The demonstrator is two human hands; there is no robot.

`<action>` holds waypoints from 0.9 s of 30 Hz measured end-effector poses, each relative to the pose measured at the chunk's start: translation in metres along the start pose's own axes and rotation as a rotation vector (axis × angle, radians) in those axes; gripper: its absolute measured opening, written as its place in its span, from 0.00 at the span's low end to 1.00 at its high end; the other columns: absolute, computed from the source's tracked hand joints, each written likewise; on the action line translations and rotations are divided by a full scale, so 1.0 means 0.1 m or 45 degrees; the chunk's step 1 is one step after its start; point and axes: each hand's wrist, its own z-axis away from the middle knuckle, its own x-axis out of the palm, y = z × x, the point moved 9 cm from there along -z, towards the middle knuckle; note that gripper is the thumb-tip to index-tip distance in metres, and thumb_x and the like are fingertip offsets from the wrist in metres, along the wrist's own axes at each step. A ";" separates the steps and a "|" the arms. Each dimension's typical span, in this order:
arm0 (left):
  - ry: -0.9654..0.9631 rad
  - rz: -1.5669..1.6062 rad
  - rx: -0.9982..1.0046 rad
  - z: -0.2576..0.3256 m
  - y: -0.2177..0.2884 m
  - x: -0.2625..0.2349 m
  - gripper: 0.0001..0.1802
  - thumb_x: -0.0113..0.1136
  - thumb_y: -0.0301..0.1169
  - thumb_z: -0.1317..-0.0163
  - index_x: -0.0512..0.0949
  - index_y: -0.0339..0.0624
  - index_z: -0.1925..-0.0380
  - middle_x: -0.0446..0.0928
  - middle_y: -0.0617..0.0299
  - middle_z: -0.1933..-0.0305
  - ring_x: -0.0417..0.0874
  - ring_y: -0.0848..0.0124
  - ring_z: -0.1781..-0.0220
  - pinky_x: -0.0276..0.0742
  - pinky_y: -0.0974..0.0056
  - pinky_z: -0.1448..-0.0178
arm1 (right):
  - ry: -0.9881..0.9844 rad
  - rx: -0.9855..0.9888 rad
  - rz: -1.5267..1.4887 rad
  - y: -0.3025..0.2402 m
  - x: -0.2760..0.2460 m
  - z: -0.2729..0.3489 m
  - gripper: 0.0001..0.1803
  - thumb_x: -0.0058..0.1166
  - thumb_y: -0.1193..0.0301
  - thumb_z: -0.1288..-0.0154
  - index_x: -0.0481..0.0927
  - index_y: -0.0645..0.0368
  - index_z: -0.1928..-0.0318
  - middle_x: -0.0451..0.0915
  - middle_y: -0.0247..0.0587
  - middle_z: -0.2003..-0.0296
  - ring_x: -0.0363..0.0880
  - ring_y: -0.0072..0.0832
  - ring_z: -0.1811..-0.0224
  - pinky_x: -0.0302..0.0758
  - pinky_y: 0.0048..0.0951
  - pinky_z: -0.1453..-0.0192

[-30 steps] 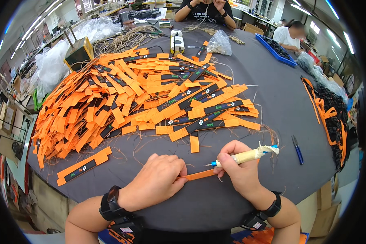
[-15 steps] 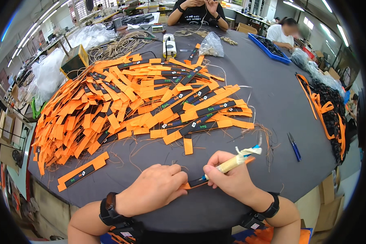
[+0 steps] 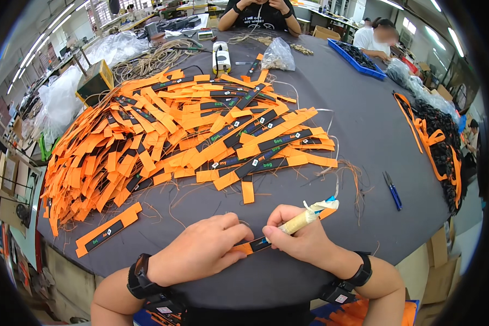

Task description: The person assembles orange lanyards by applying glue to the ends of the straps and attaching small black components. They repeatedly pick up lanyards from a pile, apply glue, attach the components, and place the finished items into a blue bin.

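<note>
Close to the near edge of the table, my left hand (image 3: 201, 247) presses its fingertips onto an orange webbing strap with a black label (image 3: 244, 248). My right hand (image 3: 301, 239) grips a corded pen-shaped tool (image 3: 300, 223) like a pencil, its handle wrapped in cream tape. The tool's tip is down at the black label, partly hidden by my fingers. The strap's far end shows beyond my right hand. Ahead lies a big heap of similar orange straps (image 3: 152, 146). One single strap (image 3: 106, 232) rests apart at the left.
A small blue-handled hand tool (image 3: 393, 193) lies at the right, near loose threads (image 3: 357, 179). Farther back are a white-and-yellow device (image 3: 221, 58), a plastic bag (image 3: 279, 54), coiled cord (image 3: 157, 61) and a blue tray (image 3: 372, 70). Black-and-orange straps (image 3: 440, 146) pile up far right. Two people sit across.
My right hand and the pen-shaped tool have shifted slightly left along the strap. My left fingers lie a little nearer the tool's tip. The whole view has moved a bit.
</note>
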 end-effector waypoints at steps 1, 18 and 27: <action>-0.009 -0.018 0.025 0.01 0.01 0.03 0.10 0.68 0.28 0.43 0.80 0.43 0.61 0.74 0.60 0.65 0.79 0.60 0.60 0.77 0.59 0.59 | 0.008 -0.023 0.001 -0.02 0.01 0.00 0.08 0.61 0.71 0.34 0.77 0.59 0.68 0.77 0.27 0.77 0.71 0.13 0.76 0.67 0.19 0.73; 0.065 0.050 0.057 -0.02 -0.03 0.04 0.05 0.64 0.28 0.40 0.78 0.39 0.69 0.77 0.57 0.70 0.80 0.55 0.63 0.78 0.55 0.59 | -0.030 -0.114 0.154 -0.10 0.06 0.01 0.09 0.61 0.69 0.35 0.78 0.60 0.68 0.77 0.29 0.78 0.71 0.17 0.76 0.67 0.23 0.73; 0.065 0.058 0.044 -0.03 -0.04 0.05 0.04 0.64 0.25 0.41 0.78 0.40 0.67 0.78 0.57 0.68 0.81 0.57 0.63 0.77 0.57 0.59 | -0.049 -0.103 0.177 -0.10 0.06 0.01 0.09 0.61 0.68 0.35 0.78 0.60 0.67 0.78 0.30 0.76 0.73 0.17 0.75 0.68 0.23 0.71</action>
